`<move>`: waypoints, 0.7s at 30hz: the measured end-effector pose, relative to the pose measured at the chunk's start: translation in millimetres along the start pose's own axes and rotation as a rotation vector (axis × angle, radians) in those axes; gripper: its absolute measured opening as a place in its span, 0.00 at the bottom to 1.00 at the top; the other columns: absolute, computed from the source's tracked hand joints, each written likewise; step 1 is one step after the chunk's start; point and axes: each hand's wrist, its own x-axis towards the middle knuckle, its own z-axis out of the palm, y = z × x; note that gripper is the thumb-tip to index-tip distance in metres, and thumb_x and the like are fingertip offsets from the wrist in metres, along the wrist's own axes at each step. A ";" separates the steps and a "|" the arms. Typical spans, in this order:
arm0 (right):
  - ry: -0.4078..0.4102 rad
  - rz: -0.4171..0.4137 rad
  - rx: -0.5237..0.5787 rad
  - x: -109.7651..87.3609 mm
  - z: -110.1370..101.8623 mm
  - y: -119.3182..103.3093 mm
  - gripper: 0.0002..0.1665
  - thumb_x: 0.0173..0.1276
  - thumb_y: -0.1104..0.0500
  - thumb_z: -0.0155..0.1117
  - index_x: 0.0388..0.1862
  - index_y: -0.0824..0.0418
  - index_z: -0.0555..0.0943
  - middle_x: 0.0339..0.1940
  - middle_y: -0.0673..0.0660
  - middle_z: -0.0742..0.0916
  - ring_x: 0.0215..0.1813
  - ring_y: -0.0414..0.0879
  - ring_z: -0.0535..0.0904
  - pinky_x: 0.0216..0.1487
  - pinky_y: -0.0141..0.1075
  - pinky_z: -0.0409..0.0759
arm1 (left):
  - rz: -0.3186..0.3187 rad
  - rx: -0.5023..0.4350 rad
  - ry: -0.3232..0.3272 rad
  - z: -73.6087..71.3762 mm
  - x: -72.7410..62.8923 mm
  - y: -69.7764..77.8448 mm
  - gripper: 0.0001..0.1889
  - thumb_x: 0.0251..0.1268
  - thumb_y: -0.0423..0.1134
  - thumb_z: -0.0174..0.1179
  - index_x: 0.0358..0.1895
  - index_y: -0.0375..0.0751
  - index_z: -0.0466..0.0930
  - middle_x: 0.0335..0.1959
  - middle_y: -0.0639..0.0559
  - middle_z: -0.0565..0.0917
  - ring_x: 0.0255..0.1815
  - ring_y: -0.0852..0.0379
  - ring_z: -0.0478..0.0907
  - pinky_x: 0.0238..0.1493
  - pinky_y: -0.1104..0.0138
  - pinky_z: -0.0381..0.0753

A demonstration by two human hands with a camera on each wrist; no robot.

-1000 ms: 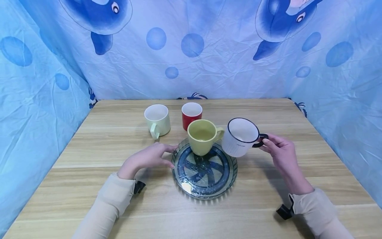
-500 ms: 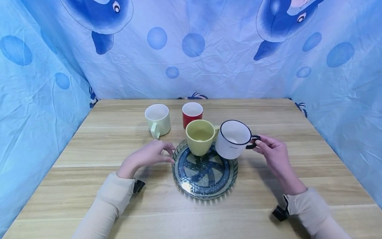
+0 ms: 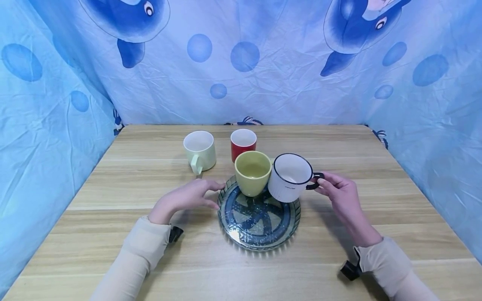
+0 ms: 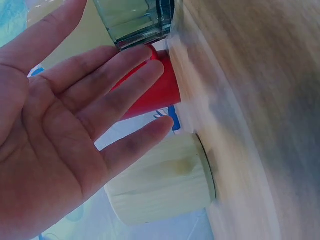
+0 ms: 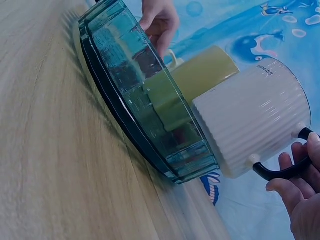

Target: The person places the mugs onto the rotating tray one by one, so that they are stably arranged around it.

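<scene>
My right hand [image 3: 344, 196] pinches the black handle of a white mug [image 3: 289, 179] with a dark rim. The mug's base is at the right rear of a round clear glass tray [image 3: 260, 238] with a blue pattern; whether it rests there I cannot tell. Close against it, a yellow-green mug [image 3: 251, 184] stands in the tray. My left hand [image 3: 188, 195] is at the tray's left rim, thumb and fingers spread; in the left wrist view its palm [image 4: 55, 135] faces the camera, fingers extended beside the glass.
Behind the tray stands a red cup [image 3: 242, 151] with a white inside. A pale green mug [image 3: 201, 155] is at the back left, its handle facing front. The wooden table [image 3: 113, 192] is bordered by a blue dolphin-print curtain [image 3: 286, 96].
My right hand has carried the white mug left and slightly down, up beside the yellow-green mug, which covers less of its handle side. My left hand stays at the tray rim, fingers shifting slightly.
</scene>
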 end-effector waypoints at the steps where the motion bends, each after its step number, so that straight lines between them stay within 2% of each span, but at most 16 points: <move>1: 0.001 0.001 -0.001 -0.1 0.2 0.1 0.17 0.69 0.71 0.57 0.37 0.52 0.88 0.33 0.47 0.91 0.39 0.36 0.87 0.41 0.28 0.86 | 0.002 0.006 -0.005 -0.1 -0.1 -0.3 0.33 0.55 0.42 0.70 0.62 0.30 0.73 0.63 0.39 0.77 0.67 0.41 0.72 0.69 0.49 0.70; 8: 0.003 0.001 -0.019 -0.1 2.5 1.3 0.17 0.69 0.71 0.58 0.37 0.52 0.88 0.33 0.47 0.91 0.40 0.36 0.87 0.41 0.28 0.86 | -0.003 -0.006 -0.029 -3.4 -3.4 -0.3 0.23 0.57 0.44 0.68 0.54 0.35 0.82 0.55 0.42 0.84 0.61 0.43 0.78 0.65 0.50 0.75; 12: 0.008 0.000 -0.046 0.4 5.3 2.0 0.16 0.69 0.70 0.58 0.37 0.51 0.88 0.33 0.46 0.91 0.40 0.35 0.87 0.42 0.28 0.86 | 0.005 -0.022 -0.029 -6.3 -5.6 0.9 0.21 0.58 0.43 0.68 0.52 0.35 0.83 0.51 0.44 0.86 0.57 0.45 0.81 0.62 0.51 0.78; 21: 0.013 0.001 -0.021 1.7 13.0 5.7 0.18 0.68 0.72 0.58 0.36 0.50 0.88 0.33 0.46 0.91 0.40 0.35 0.87 0.42 0.28 0.86 | 0.002 0.000 -0.007 -4.3 -3.5 1.7 0.31 0.57 0.41 0.68 0.64 0.33 0.73 0.64 0.41 0.77 0.65 0.43 0.75 0.67 0.50 0.73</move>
